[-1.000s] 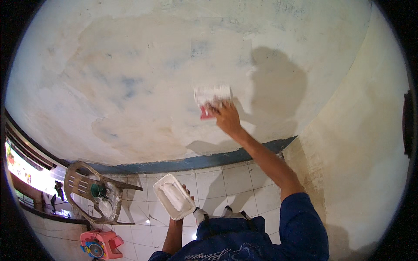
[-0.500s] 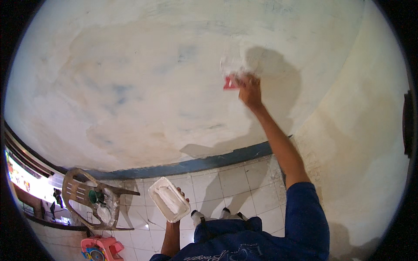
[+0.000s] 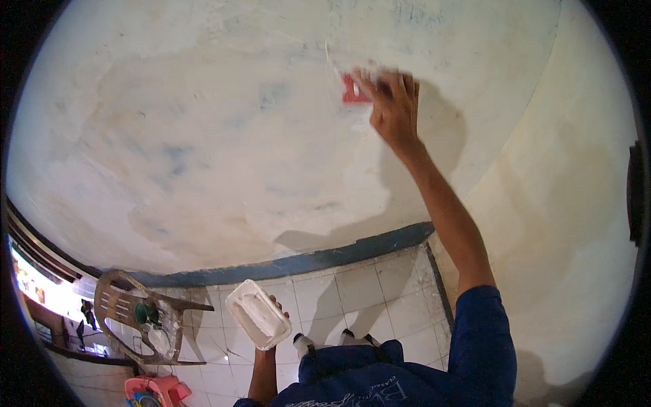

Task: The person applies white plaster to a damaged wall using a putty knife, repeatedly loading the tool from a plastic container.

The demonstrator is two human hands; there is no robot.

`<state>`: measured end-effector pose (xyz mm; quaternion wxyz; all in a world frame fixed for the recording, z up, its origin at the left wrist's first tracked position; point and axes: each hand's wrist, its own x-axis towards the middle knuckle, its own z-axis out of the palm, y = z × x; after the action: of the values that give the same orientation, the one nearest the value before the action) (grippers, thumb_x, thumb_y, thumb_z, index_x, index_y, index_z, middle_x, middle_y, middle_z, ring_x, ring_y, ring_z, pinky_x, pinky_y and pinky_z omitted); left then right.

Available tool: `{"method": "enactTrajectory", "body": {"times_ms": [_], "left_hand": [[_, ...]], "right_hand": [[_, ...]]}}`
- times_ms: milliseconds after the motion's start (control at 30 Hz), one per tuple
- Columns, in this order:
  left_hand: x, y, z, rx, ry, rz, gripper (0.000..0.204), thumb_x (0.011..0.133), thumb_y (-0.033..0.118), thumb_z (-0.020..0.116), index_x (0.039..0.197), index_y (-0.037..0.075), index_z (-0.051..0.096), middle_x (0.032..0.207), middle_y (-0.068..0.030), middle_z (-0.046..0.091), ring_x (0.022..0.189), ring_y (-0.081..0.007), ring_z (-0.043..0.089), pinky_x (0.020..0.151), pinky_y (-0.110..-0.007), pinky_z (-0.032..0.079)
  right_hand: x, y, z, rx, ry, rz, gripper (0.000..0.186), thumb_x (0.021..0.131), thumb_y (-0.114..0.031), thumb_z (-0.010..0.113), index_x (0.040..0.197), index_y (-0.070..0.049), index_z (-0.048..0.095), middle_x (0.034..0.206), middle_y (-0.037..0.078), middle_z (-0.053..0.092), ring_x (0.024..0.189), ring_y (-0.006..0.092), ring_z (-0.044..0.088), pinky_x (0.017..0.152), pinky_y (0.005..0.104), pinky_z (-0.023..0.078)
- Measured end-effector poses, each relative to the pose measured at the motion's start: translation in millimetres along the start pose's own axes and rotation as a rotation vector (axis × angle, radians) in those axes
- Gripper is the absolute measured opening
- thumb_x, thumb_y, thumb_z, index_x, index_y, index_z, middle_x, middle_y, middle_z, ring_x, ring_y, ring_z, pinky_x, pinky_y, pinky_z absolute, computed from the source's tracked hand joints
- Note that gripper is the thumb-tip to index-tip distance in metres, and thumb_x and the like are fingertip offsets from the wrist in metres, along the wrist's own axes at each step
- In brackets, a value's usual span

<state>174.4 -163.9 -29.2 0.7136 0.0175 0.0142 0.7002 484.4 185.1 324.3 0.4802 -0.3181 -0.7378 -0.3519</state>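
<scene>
High on the pale, patchy wall [image 3: 203, 122], my right hand [image 3: 395, 108] grips a red putty scraper [image 3: 354, 90] and presses it to the surface. Whitish filler shows along the tool's upper edge, and my fingers are a little blurred. Down at waist height, my left hand [image 3: 279, 309] holds a white rectangular tub [image 3: 237, 305] from beneath and its right side. White paste [image 3: 261, 308] lies inside that tub, which is tilted toward me. Most of my left palm is hidden behind it.
A brown plastic chair [image 3: 112, 298] stands at lower left, bearing a green container [image 3: 144, 312] and a whitish bag-like item. Beyond it is a pink plastic object [image 3: 159, 390]. A blue band [image 3: 325, 259] edges the wall above white floor tiles [image 3: 359, 288]. Another wall [image 3: 542, 237] meets it at right.
My right hand has slid the scraper upward along the wall. My left hand still holds the tub in nearly the same place.
</scene>
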Motion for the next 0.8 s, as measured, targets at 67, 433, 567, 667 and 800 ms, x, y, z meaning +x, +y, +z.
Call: {"method": "enactTrajectory", "body": {"times_ms": [67,433,567,667,800], "left_hand": [[0.7,-0.2,0.3,-0.033,0.025,0.008,0.07,0.09,0.056,0.055,0.143,0.015,0.038,0.138,-0.0177,0.044,0.124,-0.0369,0.047,0.101,-0.061,0.037],[-2.0,5.8,27.1,0.101,-0.038,-0.001,0.088,0.081,0.071,0.054,0.147,0.018,0.032,0.142,-0.0195,0.04,0.126,-0.0402,0.046,0.1,-0.069,0.037],[-7.9,6.1,44.9,0.239,-0.066,0.07,0.098,0.076,0.08,0.051,0.147,0.016,0.03,0.142,-0.0196,0.04,0.127,-0.0418,0.045,0.098,-0.069,0.039],[-19.6,18.8,23.4,0.335,0.282,0.207,0.099,0.078,0.08,0.048,0.148,0.012,0.029,0.144,-0.0194,0.04,0.128,-0.0404,0.044,0.102,-0.061,0.04],[-23.1,9.4,33.5,0.345,0.287,0.253,0.089,0.086,0.072,0.044,0.149,0.01,0.029,0.146,-0.0158,0.041,0.129,-0.0351,0.045,0.108,-0.05,0.038]], "right_hand": [[10.6,1.7,7.7,0.026,0.116,-0.049,0.06,0.073,0.003,0.055,0.125,-0.025,0.066,0.107,0.005,0.058,0.092,0.0258,0.051,0.079,0.0415,0.037],[-190.3,-172.7,-26.4,0.66,-0.167,0.641,0.049,0.08,0.007,0.058,0.124,-0.012,0.064,0.107,0.011,0.059,0.099,0.0242,0.057,0.076,0.0357,0.047],[-172.5,-263.3,-73.7,1.357,-0.16,1.415,0.031,0.084,0.005,0.059,0.112,-0.005,0.064,0.098,0.005,0.064,0.088,0.011,0.059,0.076,0.0263,0.048],[-152.2,-304.3,-96.1,1.386,-0.354,1.435,0.029,0.083,0.005,0.059,0.11,-0.003,0.062,0.091,0.002,0.066,0.078,0.0073,0.06,0.067,0.0235,0.048],[-147.2,-319.0,-95.0,1.181,-0.709,1.011,0.035,0.078,-0.001,0.06,0.113,0.001,0.056,0.087,0.012,0.066,0.073,0.0215,0.066,0.064,0.0328,0.051]]}}
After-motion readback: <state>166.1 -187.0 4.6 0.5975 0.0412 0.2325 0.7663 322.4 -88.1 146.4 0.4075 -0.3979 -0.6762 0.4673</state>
